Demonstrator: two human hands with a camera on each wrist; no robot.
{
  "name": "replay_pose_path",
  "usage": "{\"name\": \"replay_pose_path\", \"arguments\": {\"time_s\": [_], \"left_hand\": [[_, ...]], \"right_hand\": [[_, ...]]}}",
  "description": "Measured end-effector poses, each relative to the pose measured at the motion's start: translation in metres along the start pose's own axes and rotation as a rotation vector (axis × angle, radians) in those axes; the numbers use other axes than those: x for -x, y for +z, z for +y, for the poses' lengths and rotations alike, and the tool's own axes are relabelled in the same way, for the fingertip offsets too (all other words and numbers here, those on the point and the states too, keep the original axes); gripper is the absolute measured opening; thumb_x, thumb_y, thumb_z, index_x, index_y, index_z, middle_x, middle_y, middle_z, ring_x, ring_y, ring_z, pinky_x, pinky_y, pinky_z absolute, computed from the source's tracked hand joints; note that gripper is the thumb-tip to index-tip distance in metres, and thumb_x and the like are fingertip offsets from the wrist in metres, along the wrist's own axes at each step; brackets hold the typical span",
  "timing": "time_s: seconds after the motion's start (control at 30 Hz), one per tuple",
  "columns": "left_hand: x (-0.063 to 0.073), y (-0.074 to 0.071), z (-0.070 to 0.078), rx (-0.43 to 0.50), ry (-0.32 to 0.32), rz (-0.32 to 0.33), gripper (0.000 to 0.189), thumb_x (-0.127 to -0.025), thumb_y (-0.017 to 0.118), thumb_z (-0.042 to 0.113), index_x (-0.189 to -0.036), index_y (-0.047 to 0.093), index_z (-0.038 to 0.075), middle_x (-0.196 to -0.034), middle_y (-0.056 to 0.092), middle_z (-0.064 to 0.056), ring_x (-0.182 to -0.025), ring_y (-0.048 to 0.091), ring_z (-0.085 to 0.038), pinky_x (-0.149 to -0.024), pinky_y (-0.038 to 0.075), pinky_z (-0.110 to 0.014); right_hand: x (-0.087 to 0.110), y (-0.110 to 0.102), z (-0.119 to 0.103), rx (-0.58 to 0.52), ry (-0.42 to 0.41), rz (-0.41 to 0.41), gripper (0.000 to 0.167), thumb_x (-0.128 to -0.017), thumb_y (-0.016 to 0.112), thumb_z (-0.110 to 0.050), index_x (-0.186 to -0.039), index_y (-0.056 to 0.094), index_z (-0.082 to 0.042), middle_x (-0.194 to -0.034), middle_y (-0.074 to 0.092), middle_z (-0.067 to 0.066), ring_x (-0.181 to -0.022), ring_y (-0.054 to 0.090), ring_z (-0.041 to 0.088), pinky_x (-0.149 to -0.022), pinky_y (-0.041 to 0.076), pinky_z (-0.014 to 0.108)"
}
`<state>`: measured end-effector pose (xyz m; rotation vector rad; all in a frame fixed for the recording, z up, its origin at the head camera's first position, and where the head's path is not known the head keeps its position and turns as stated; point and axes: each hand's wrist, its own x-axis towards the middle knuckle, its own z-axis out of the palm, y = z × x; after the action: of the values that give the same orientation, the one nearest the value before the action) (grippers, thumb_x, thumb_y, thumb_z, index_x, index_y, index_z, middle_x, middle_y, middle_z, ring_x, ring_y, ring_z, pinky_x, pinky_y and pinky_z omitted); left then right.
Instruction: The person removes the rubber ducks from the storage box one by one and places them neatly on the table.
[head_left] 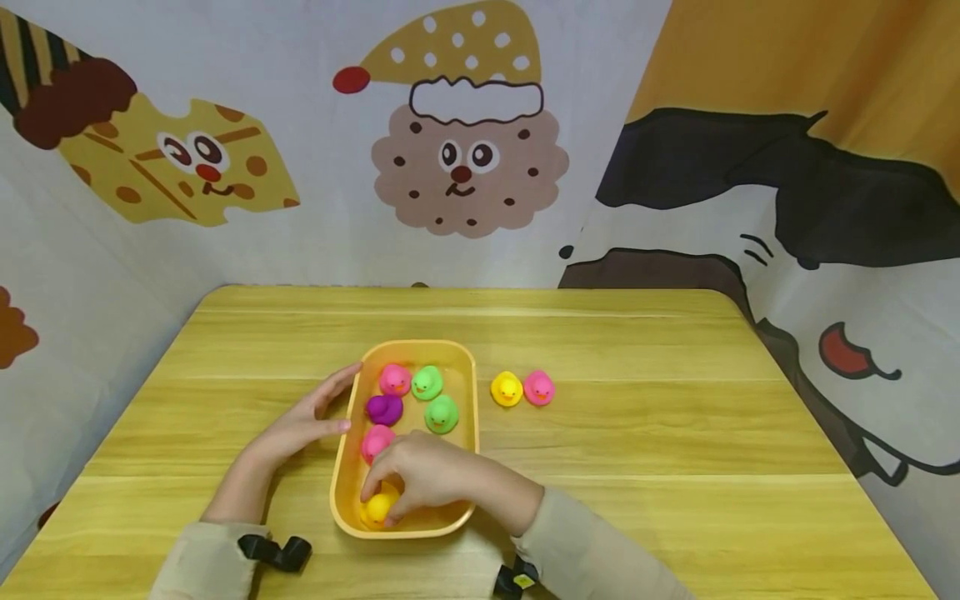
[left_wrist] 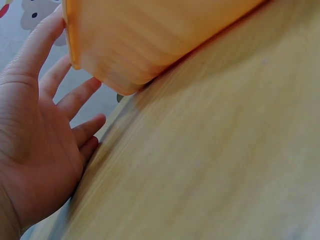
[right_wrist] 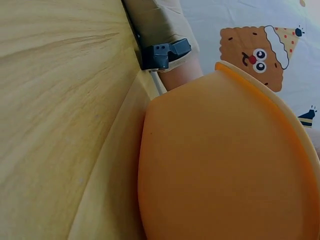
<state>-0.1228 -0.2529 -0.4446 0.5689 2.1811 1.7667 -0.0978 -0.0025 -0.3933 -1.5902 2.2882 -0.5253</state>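
Small yellow toy duck (head_left: 378,507), pinched by right hand (head_left: 426,472), inside near end of rounded orange tray (head_left: 471,396), upright on worktop (head_left: 645,433)

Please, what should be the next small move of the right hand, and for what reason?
Probably the right hand should loosen its fingers and leave the yellow duck in the orange tray: the duck is low inside it, the left hand touches the tray's side, and the purple duck sits there too. I cannot tell whether it is going in.
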Motion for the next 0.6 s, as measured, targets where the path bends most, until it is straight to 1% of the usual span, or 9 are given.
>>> {"name": "replay_pose_path", "arguments": {"time_s": [0.13, 0.33, 0.47, 0.6], "left_hand": [[0.0001, 0.0004, -0.0005, -0.001, -0.004, 0.001, 0.076, -0.089, 0.066, 0.009, -0.153, 0.024, 0.019, -0.156, 0.018, -0.015, -0.141, 0.012, -0.037, -0.103, 0.005, -0.071], [0.0003, 0.0001, -0.001, -0.004, -0.005, 0.002, 0.076, -0.089, 0.066, 0.009, -0.153, 0.025, 0.02, -0.156, 0.019, -0.016, -0.141, 0.012, -0.036, -0.104, 0.005, -0.07], [0.0001, -0.0002, -0.0012, -0.003, 0.001, -0.001, 0.076, -0.089, 0.066, 0.009, -0.153, 0.025, 0.02, -0.156, 0.019, -0.015, -0.141, 0.012, -0.036, -0.103, 0.005, -0.07], [-0.0001, -0.0001, -0.001, -0.002, 0.002, -0.003, 0.076, -0.09, 0.066, 0.009, -0.153, 0.025, 0.02, -0.156, 0.019, -0.014, -0.141, 0.012, -0.035, -0.103, 0.005, -0.07]], "right_hand": [[-0.0001, 0.0011, -0.0001, 0.008, -0.008, 0.003, 0.034, -0.073, 0.083, -0.036, -0.104, 0.074, -0.026, -0.097, 0.066, -0.023, -0.093, 0.052, -0.011, -0.088, 0.034, 0.011], [0.0013, -0.0014, -0.0018, -0.007, 0.003, 0.018, 0.032, -0.074, 0.083, -0.035, -0.103, 0.075, -0.025, -0.094, 0.065, -0.023, -0.089, 0.052, -0.007, -0.084, 0.035, 0.01], [0.0031, -0.0019, -0.0006, -0.032, 0.001, 0.054, 0.031, -0.074, 0.083, -0.034, -0.102, 0.075, -0.024, -0.093, 0.064, -0.022, -0.086, 0.05, -0.004, -0.082, 0.035, 0.01], [0.0055, -0.0028, 0.0012, -0.062, -0.021, 0.104, 0.031, -0.074, 0.083, -0.033, -0.102, 0.075, -0.022, -0.094, 0.064, -0.02, -0.091, 0.049, -0.004, -0.085, 0.035, 0.01]]}}
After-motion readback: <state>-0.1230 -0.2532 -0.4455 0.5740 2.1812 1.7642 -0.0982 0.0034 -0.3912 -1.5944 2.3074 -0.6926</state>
